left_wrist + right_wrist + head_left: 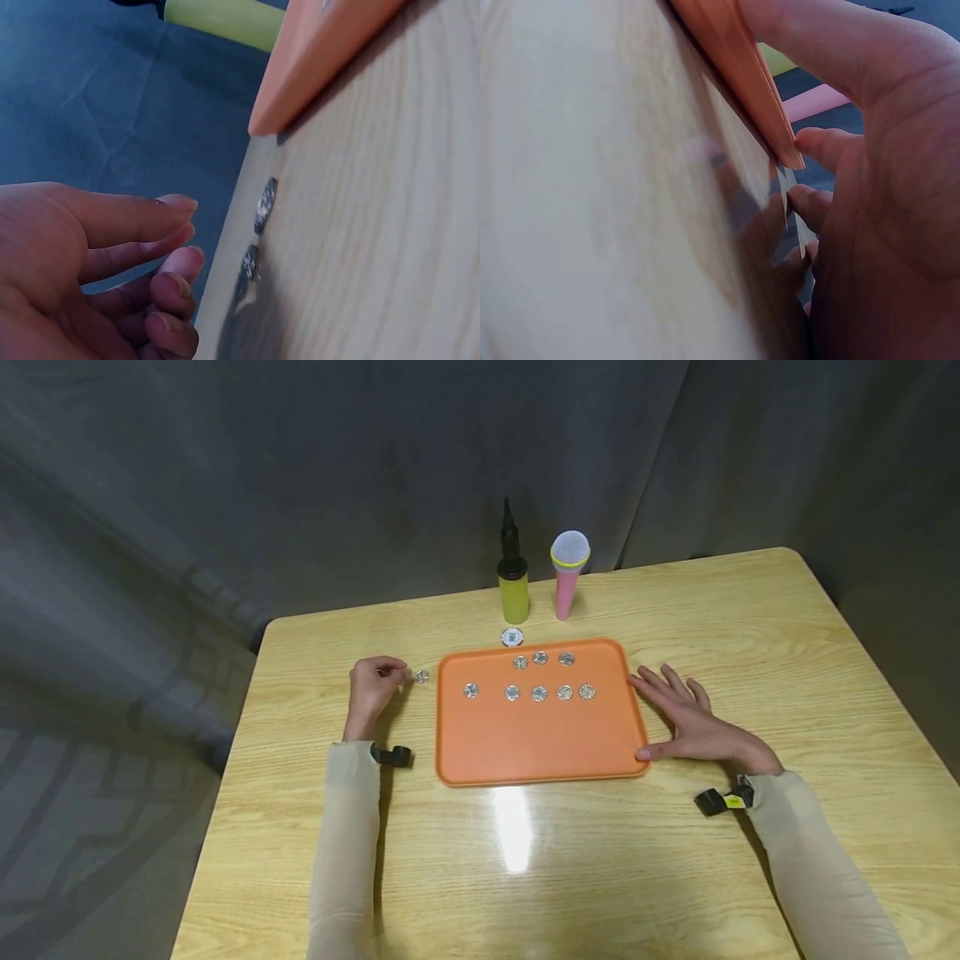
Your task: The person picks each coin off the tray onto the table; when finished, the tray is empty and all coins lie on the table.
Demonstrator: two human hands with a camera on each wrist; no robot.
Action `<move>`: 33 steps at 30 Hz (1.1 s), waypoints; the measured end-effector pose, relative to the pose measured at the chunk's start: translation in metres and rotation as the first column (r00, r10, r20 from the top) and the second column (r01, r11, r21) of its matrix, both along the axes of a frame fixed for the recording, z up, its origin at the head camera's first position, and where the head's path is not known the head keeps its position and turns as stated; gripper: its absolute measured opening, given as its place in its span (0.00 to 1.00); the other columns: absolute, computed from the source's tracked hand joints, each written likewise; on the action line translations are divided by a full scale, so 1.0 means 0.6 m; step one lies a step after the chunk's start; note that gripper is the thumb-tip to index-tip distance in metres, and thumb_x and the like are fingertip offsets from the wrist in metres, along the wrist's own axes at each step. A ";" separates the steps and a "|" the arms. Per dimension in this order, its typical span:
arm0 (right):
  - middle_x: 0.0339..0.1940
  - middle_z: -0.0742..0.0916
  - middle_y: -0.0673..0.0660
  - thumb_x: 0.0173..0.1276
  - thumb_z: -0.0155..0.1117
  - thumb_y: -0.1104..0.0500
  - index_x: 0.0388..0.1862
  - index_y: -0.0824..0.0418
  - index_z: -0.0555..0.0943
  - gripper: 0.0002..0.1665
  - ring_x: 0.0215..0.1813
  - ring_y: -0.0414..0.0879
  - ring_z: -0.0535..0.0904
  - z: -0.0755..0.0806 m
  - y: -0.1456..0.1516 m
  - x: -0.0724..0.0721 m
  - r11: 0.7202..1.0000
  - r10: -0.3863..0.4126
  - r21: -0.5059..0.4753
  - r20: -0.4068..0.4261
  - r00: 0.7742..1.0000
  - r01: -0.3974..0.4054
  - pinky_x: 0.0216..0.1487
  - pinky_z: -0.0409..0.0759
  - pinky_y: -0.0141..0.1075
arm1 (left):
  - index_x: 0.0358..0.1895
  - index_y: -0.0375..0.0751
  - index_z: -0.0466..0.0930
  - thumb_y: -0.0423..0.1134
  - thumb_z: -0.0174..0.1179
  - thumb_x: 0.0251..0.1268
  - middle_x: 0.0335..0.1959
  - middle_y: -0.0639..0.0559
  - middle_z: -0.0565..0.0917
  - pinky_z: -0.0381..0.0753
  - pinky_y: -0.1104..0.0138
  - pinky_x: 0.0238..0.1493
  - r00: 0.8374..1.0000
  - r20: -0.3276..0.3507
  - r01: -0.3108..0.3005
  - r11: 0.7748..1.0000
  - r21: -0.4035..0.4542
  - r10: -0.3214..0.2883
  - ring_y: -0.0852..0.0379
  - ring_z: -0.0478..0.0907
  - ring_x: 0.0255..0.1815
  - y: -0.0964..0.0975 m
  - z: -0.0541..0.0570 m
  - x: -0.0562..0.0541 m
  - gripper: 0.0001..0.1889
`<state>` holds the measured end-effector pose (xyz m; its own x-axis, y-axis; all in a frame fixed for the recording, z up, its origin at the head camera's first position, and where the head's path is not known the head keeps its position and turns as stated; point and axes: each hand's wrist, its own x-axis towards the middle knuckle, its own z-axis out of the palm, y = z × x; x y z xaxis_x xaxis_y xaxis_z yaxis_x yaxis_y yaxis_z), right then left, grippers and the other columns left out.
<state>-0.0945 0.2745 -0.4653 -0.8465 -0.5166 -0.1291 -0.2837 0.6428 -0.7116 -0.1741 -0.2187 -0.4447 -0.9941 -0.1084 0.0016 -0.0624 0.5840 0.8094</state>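
Note:
Left of the tray, my left hand (372, 687) hovers just above the table, its fingers loosely bent. In the left wrist view, thumb and fingertips are apart with nothing between them. Close to them, two small round silver discs (265, 205) with a patterned surface lie on the table. My right hand (693, 724) is spread at the right edge of the orange tray (540, 752), with thumb and index finger touching its rim. On the tray, several similar silver discs (539, 693) lie in two rough rows, one disc (471, 691) apart at the left.
Behind the tray lies a white poker chip (512, 637). A yellow-green hand pump (514, 597) with a black top and a pink toy microphone (566, 585) stand near the table's back edge. Dark curtains (375, 485) hang behind the wooden table (600, 868).

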 end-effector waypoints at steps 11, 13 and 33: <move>0.84 0.46 0.68 0.55 0.77 0.45 0.83 0.55 0.46 0.67 0.83 0.68 0.25 0.001 0.000 0.000 1.000 -0.003 0.005 0.009 1.000 0.003 0.73 0.22 0.69 | 0.41 0.29 0.88 0.31 0.65 0.62 0.33 0.36 0.85 0.71 0.75 0.23 0.997 -0.032 0.069 0.998 -0.003 -0.069 0.63 0.72 0.22 0.033 0.026 0.001 0.08; 0.84 0.46 0.68 0.55 0.77 0.45 0.83 0.55 0.46 0.67 0.83 0.68 0.25 0.003 0.000 0.000 1.000 -0.004 0.004 0.011 1.000 0.004 0.73 0.22 0.69 | 0.41 0.29 0.88 0.31 0.65 0.63 0.32 0.37 0.85 0.70 0.74 0.23 0.996 -0.042 0.082 0.997 -0.008 -0.083 0.63 0.72 0.21 0.041 0.030 0.000 0.08; 0.84 0.46 0.69 0.54 0.77 0.45 0.83 0.55 0.46 0.67 0.82 0.69 0.25 -0.001 0.001 0.000 1.000 0.001 -0.014 0.006 1.000 -0.001 0.72 0.22 0.70 | 0.40 0.30 0.88 0.31 0.65 0.63 0.32 0.38 0.86 0.69 0.71 0.22 0.974 -0.073 0.213 0.977 -0.015 -0.213 0.60 0.69 0.20 0.139 0.044 -0.012 0.07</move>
<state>-0.0943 0.2750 -0.4659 -0.8450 -0.5193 -0.1275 -0.2798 0.6326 -0.7221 -0.1814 -0.1354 -0.4182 -0.9915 0.1059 0.0756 0.1235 0.5832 0.8029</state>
